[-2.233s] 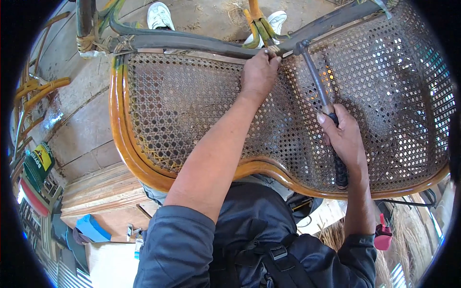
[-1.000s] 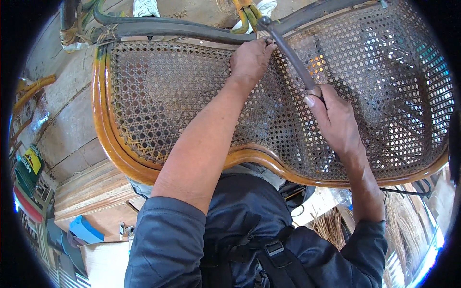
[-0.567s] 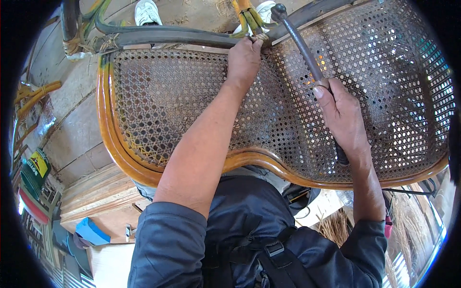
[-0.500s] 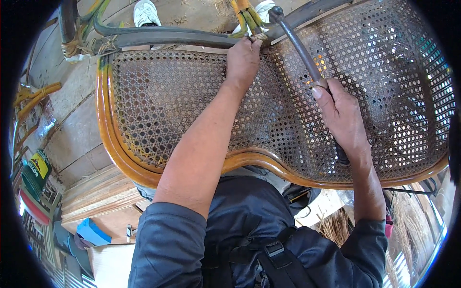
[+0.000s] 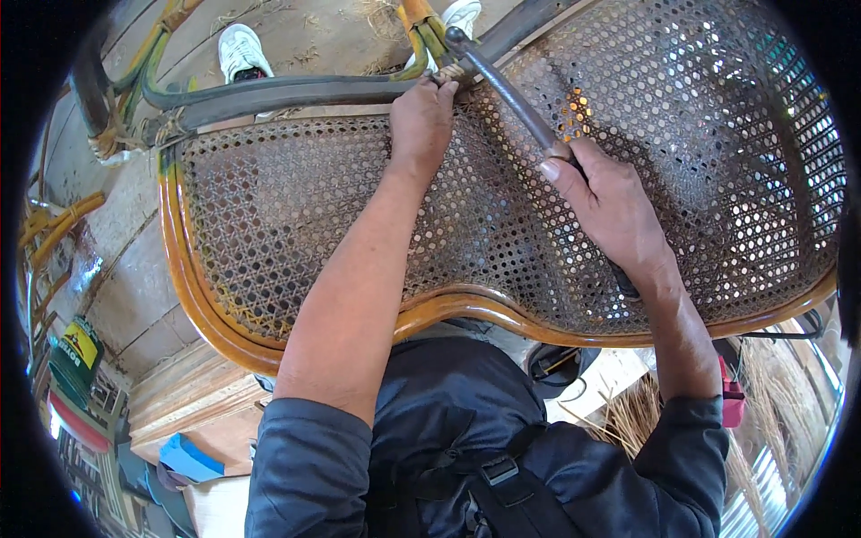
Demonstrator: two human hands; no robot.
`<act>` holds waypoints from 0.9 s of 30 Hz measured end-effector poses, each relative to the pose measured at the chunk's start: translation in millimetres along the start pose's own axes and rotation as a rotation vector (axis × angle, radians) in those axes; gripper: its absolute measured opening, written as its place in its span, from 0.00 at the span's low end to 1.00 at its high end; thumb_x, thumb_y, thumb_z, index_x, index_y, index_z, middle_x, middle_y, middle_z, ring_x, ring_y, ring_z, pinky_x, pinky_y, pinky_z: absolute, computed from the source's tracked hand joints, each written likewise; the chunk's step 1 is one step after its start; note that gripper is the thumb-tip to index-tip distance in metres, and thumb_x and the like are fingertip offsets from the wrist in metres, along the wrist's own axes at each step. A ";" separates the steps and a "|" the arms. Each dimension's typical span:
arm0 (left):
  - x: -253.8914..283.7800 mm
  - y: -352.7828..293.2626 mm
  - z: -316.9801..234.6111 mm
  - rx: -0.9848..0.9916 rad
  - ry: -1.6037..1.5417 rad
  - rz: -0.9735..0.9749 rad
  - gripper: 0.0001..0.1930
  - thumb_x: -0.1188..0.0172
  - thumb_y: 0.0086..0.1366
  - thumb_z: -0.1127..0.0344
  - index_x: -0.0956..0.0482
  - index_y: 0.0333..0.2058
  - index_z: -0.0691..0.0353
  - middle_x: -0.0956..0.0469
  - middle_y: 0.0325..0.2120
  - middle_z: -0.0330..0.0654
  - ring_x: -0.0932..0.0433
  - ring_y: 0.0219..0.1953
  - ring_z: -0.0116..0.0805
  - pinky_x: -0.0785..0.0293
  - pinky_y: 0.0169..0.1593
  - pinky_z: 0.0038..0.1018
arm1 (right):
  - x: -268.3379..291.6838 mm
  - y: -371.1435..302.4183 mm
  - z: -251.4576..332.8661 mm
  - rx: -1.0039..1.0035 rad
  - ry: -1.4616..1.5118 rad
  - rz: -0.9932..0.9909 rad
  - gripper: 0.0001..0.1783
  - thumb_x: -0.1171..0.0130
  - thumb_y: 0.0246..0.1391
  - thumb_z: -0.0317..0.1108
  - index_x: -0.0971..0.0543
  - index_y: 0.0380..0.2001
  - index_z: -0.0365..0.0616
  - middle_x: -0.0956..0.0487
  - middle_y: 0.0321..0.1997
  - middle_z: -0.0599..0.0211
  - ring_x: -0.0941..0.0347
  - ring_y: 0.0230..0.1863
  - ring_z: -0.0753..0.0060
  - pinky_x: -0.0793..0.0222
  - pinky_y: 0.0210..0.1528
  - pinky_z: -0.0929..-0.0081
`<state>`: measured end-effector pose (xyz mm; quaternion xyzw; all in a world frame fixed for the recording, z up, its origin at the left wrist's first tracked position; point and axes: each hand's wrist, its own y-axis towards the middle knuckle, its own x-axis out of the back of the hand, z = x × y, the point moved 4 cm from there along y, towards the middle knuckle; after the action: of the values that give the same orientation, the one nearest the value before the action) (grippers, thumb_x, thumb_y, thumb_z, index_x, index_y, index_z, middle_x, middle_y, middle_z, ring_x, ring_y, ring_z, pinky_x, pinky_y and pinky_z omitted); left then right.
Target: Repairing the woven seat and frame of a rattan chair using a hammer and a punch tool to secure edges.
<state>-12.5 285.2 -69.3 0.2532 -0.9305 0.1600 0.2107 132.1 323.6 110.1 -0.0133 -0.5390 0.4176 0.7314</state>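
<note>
A chair with a woven cane panel lies across my lap, edged by a glossy orange-brown rattan rim. My left hand is closed at the dark far rail, its thumb and fingers pinched beside a wrapped cane binding. Whatever sits between those fingertips is too small to make out. My right hand grips the handle of a hammer, tilted over the panel. The hammer's rounded dark head is close to the binding, just right of my left fingertips.
White shoes show beyond the far rail. Wooden boards and a blue block are at the lower left, near a green and yellow container. Loose cane strands lie at the lower right.
Chair, hands and hammer all appear slightly farther left in the view. Both grips look the same, and the hammer head remains close to the binding.
</note>
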 end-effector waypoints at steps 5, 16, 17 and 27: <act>-0.1 1.1 2.2 0.027 0.012 -0.004 0.17 0.51 0.64 0.57 0.22 0.30 0.67 0.24 0.30 0.56 0.25 0.35 0.55 0.29 0.40 0.41 | 1.3 1.3 5.8 -0.021 0.005 0.018 0.18 0.48 0.58 0.44 0.29 0.33 0.36 0.26 0.21 0.50 0.25 0.26 0.50 0.32 0.29 0.62; -4.3 1.0 4.7 -0.073 0.067 -0.034 0.18 0.49 0.63 0.56 0.23 0.28 0.67 0.23 0.27 0.56 0.24 0.32 0.56 0.29 0.38 0.42 | 3.6 0.2 14.6 0.073 0.074 -0.028 0.18 0.49 0.58 0.45 0.31 0.31 0.38 0.27 0.20 0.51 0.26 0.27 0.48 0.33 0.29 0.59; -5.3 1.1 6.7 -0.011 0.019 -0.017 0.17 0.49 0.63 0.56 0.23 0.28 0.67 0.23 0.26 0.56 0.24 0.32 0.56 0.28 0.37 0.42 | -0.8 0.9 12.1 0.128 0.057 -0.043 0.18 0.49 0.58 0.45 0.31 0.32 0.38 0.27 0.21 0.50 0.26 0.27 0.47 0.32 0.30 0.58; -8.2 0.5 9.8 0.004 -0.085 -0.049 0.13 0.46 0.61 0.61 0.24 0.29 0.67 0.24 0.26 0.57 0.24 0.32 0.56 0.28 0.36 0.41 | -6.5 1.9 11.6 0.061 -0.007 0.074 0.18 0.52 0.59 0.45 0.33 0.33 0.37 0.25 0.26 0.48 0.26 0.28 0.44 0.31 0.31 0.55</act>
<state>-9.5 285.0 -81.6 0.2829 -0.9318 0.1459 0.1743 121.3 315.8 109.0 -0.0092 -0.5278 0.4607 0.7135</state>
